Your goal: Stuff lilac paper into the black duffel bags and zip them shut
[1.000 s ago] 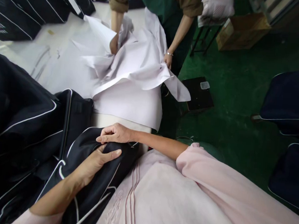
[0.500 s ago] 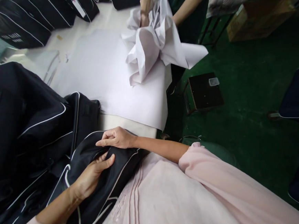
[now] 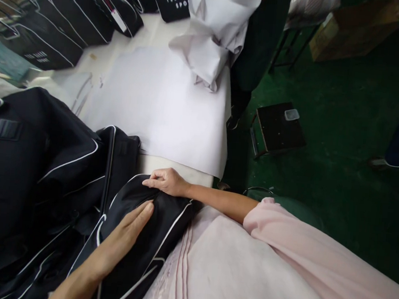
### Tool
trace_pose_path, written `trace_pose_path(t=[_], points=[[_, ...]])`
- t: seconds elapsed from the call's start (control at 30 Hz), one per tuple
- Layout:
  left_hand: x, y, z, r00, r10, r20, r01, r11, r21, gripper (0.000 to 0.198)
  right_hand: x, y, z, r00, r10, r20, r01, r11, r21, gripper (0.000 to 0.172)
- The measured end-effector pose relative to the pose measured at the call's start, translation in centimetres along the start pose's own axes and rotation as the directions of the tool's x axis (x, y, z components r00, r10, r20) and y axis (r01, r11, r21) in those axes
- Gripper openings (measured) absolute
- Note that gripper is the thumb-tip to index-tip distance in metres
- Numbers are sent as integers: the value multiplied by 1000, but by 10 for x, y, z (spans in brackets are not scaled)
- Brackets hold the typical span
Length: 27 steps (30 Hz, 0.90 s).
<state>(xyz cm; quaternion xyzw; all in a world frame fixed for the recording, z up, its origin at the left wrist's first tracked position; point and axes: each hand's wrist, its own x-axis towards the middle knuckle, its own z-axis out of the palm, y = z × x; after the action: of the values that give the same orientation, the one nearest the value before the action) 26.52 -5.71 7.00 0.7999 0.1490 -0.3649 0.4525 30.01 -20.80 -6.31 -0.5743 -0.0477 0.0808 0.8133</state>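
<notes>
Black bag with white piping, at the tabletop's near edge against a pink top — folded over, opening hidden, so how much remains is impossible to tell. Left hand flat on the bag, fingers together and straight; right hand curled over the upper fold, grip unclear. More bags along the far edge, a heap of bags just beside the left hand — white paper sheet on the tabletop, crumpled paper bunched against a co-worker's dark apron.

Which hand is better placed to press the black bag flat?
Probably your left hand: it lies open and flat across the black bag, while your right hand sits only at the bag's top edge.
</notes>
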Motion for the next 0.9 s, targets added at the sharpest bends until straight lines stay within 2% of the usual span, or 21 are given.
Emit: trace_pose_path(t=[0.07,0.13,0.2,0.27,0.33,0.4,0.5,0.6,0.67,0.73,0.8,0.87,0.9], points=[[-18,-1,-8,996,86,1,-84,975,205,54,2,2,1,1000,-3,5,3,1000,13,47],[-32,-6,-11,987,162,15,-155,906,394,61,4,4,3,1000,-2,8,2,1000,10,48],[-38,-11,-9,980,199,22,-180,826,534,67,7,5,5,1000,4,18,-4,1000,8,47],[-32,-12,-7,982,189,30,-168,774,611,70,9,6,7,1000,8,16,-8,1000,11,47],[-20,-10,-5,979,189,75,-192,732,654,58,12,5,6,1000,9,-6,-9,1000,15,45],[-6,-6,-6,966,221,134,-252,689,679,38,13,3,5,999,9,-38,-9,1000,15,45],[11,0,-6,950,229,212,-312,677,667,28,12,0,3,996,28,-81,-25,999,32,47],[22,2,4,943,166,288,-300,799,522,29,9,-4,4,991,68,-112,-59,995,80,49],[25,2,17,947,113,299,-220,911,350,24,5,-7,6,992,86,-95,-77,992,100,49],[22,2,29,967,80,243,-122,979,162,20,1,-10,5,994,80,-73,-73,993,91,49],[15,-1,35,988,99,120,-106,993,57,23,-3,-12,3,997,57,-43,-54,996,71,47],[1,-9,33,979,203,-5,-201,972,121,28,-8,-13,-1,1000,22,8,-22,999,40,45],[-7,-14,29,959,282,-41,-268,941,206,33,-10,-14,-3,999,3,34,-3,1000,22,45]])
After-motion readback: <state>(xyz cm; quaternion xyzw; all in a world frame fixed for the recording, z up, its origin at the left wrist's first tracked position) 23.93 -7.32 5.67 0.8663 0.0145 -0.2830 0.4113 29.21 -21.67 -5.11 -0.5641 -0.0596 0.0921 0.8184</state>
